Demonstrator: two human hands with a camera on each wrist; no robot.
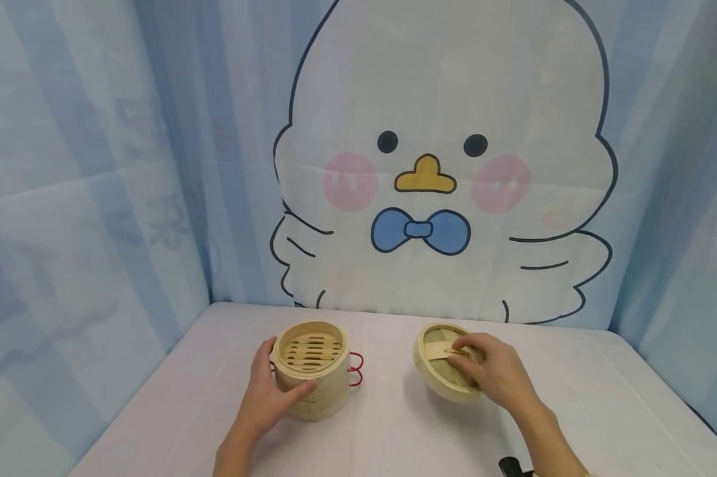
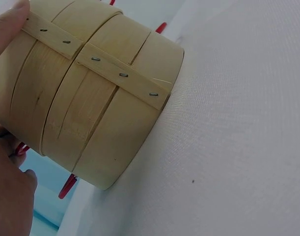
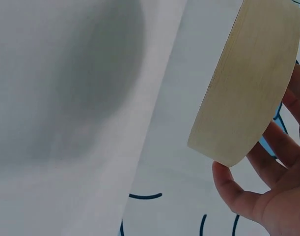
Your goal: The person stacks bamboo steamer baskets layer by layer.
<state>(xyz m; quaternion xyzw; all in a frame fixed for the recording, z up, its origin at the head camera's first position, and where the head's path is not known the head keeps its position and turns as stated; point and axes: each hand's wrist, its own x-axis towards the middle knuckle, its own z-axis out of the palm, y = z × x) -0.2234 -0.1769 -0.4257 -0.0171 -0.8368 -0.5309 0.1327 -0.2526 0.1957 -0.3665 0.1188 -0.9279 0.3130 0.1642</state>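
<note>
A two-tier bamboo steamer (image 1: 319,397) stands upright on the table at centre left, its slatted top tier uncovered. My left hand (image 1: 265,395) grips it from the left, thumb on the front and fingers round the far side. In the left wrist view the stapled bamboo wall (image 2: 105,93) and part of that hand show. To the right, my right hand (image 1: 494,371) pinches the strap handle of the round bamboo lid (image 1: 447,387). The lid hangs tilted above the table and casts a shadow. In the right wrist view the lid's side band (image 3: 248,83) faces the camera.
Red loops (image 1: 356,369) stick out from the steamer's right side, one per tier. A black object (image 1: 510,466) lies by the right forearm, partly cut off by the frame. Behind the white table (image 1: 382,430) hangs a cartoon-printed curtain (image 1: 418,278), with more curtain on both sides.
</note>
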